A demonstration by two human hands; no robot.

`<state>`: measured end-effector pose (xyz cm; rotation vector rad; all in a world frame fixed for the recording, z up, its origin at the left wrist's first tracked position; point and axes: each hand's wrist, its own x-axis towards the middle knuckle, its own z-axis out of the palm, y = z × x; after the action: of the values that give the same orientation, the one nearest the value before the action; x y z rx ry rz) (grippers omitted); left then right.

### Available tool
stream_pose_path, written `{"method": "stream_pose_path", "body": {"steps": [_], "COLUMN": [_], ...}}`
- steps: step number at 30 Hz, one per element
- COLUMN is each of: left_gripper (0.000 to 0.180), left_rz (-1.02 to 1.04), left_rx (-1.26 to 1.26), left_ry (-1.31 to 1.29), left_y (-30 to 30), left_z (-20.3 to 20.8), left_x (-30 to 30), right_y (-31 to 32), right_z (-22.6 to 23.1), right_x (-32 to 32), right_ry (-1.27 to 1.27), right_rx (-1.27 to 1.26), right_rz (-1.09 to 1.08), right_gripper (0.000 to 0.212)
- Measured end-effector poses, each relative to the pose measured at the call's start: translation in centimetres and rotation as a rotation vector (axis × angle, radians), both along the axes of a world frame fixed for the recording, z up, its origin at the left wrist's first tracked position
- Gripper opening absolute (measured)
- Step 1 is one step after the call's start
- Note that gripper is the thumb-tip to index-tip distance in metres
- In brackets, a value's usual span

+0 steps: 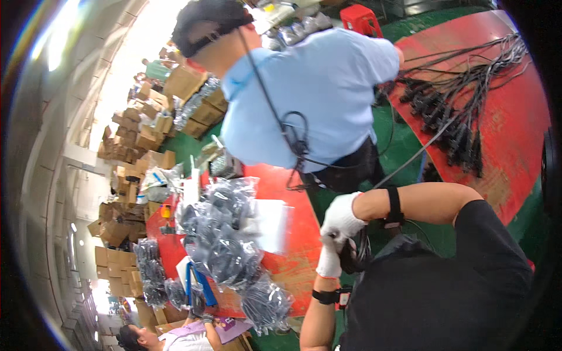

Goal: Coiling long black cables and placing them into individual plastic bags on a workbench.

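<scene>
Both my hands wear white gloves and meet in front of my black shirt. My right hand (pixel 344 214) is closed around a black cable (pixel 418 151), which stretches up to the red table on the right. Just below it, my left hand (pixel 329 261) is closed on a gathered coil of the same dark cable (pixel 358 254). The fingers overlap, so part of the grip is hidden. Black straps circle both my forearms.
A co-worker in a blue shirt (pixel 310 99) stands close ahead, a dark cord across their back. Bagged coiled cables (pixel 225 234) and white sheets (pixel 272 225) lie on the left red table (pixel 298 272). Loose black cables spread over the right red table (pixel 509 146). Another person (pixel 187 339) works lower left.
</scene>
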<state>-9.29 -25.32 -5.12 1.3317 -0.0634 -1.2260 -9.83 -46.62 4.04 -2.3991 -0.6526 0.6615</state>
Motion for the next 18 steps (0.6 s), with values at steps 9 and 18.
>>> {"method": "stream_pose_path", "body": {"steps": [9, 18], "left_gripper": [0.028, 0.020], "left_rz": [-0.227, 0.495], "left_rx": [0.024, -0.341], "left_ry": [-0.129, -0.025], "left_y": [6.4, 18.6], "left_z": [7.0, 11.3], "left_x": [2.0, 5.5], "right_y": [-0.1, -10.4], "right_z": [-1.3, -10.6], "right_x": [-0.8, -10.2], "right_ry": [0.046, -0.152], "right_rx": [0.429, -0.044], "right_rz": [-0.076, -0.688], "right_gripper": [0.044, 0.039]}}
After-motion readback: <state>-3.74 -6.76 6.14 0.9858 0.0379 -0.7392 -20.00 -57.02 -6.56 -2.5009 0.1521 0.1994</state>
